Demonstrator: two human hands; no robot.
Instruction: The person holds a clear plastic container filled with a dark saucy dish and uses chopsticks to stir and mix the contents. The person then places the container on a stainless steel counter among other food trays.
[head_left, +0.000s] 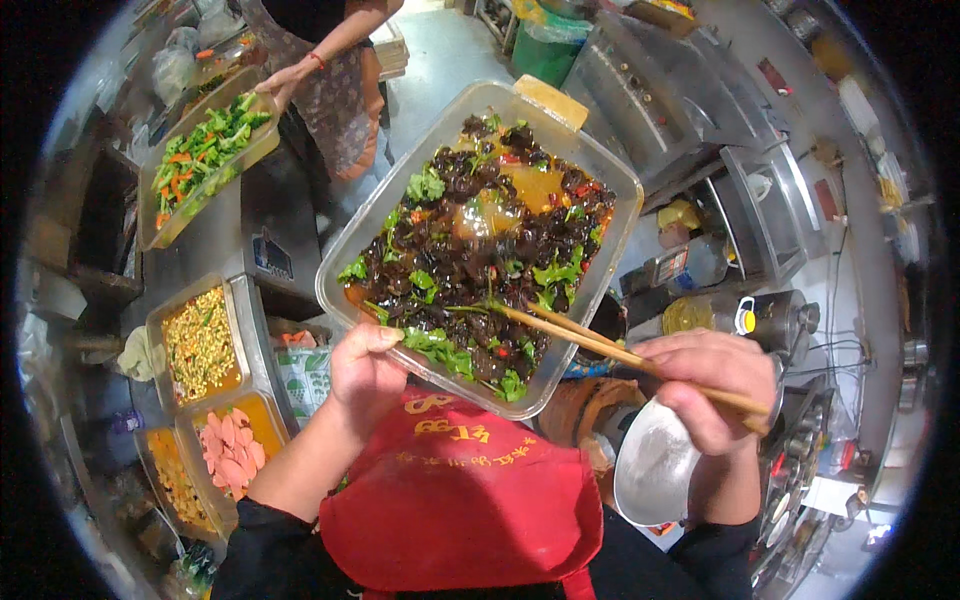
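My left hand (371, 367) grips the near left corner of a clear plastic container (628, 196), thumb over the rim. Inside is dark wood ear fungus (480, 251) in glossy brown sauce, with coriander leaves (439, 351) and bits of red chilli. A pair of wooden chopsticks (592, 341) is in my right hand (712, 390), their tips down among the fungus and a green stem. Under the same hand hangs a pale metal bowl (652, 469), tilted, its rim by my thumb; whether my fingers also hold it is hard to see.
At upper left, another person's hand (289, 79) holds a plastic container (259, 142) of broccoli and carrot. Containers of chopped food (202, 341) and pink slices (229, 450) stand on the left. A green bin (547, 49) is beyond; oil jugs (694, 313) stand at right.
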